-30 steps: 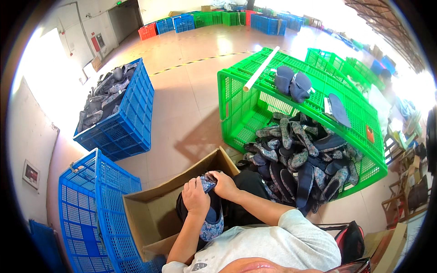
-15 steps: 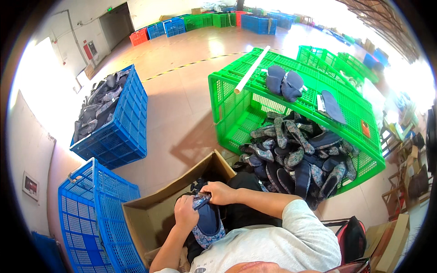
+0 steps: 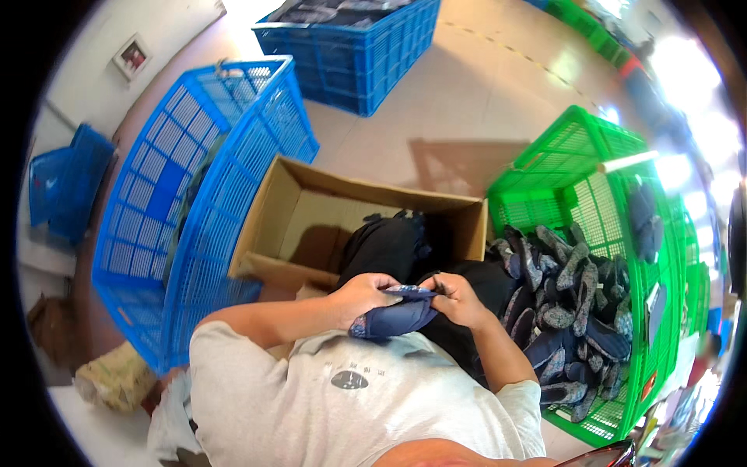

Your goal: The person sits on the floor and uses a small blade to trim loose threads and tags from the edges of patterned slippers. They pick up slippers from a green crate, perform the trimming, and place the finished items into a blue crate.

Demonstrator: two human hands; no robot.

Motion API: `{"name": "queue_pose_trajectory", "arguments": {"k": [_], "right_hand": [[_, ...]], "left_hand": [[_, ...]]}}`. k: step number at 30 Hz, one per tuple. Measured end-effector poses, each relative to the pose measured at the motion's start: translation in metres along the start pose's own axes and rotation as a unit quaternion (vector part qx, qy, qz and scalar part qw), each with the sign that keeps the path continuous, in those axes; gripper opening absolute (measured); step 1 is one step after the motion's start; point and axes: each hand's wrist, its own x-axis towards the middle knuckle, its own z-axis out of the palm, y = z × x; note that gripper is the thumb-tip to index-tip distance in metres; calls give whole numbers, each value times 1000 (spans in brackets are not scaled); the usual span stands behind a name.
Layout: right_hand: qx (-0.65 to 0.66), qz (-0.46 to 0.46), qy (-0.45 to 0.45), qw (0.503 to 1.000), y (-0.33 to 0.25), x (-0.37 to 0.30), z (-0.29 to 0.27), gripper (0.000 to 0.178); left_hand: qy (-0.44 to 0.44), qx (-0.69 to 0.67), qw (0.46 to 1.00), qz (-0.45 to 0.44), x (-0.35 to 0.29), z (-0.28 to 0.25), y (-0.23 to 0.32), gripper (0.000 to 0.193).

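Observation:
Over my lap, both hands hold a navy slipper (image 3: 395,319) with a patterned, floral-looking edge. My left hand (image 3: 364,297) pinches the rim on its left side, thumb and fingers closed. On the other side, my right hand (image 3: 459,300) grips the rim the same way. The slipper lies sideways between them, dark face toward my chest. Just past my knees stands an open cardboard box (image 3: 268,204). To the right, a green crate (image 3: 537,167) tipped on its side holds a heap of similar patterned slippers (image 3: 572,311).
A blue crate (image 3: 204,202) stands close on my left. Another blue crate (image 3: 366,66), filled with dark slippers, is farther ahead. A white tube (image 3: 627,162) and a few slippers (image 3: 646,222) lie on the green crate. More blue bins (image 3: 71,183) sit by the left wall.
My view has swung left and downward. The slipper has turned from lengthwise to sideways. My hands have moved apart, from close together at one end to opposite sides of its rim.

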Motion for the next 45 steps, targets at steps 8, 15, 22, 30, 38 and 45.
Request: {"name": "queue_pose_trajectory", "arguments": {"k": [8,15,22,30,38,45], "right_hand": [[106,-37,-6,994,9,19,7,24],[197,6,62,978,40,41,18,8],[227,-41,157,960,55,62,23,5],[268,13,108,957,66,66,18,5],[91,-45,243,965,72,71,31,5],[363,40,281,887,104,43,51,23]], "left_hand": [[4,-160,983,91,-2,-8,-27,32],[-133,-337,930,60,17,-6,-27,28],[-191,-375,904,69,51,-12,-32,30],[-222,-358,905,59,53,-11,-31,34],[-167,-389,898,123,58,-2,-21,39],[-108,-335,902,250,56,3,-1,44]]}}
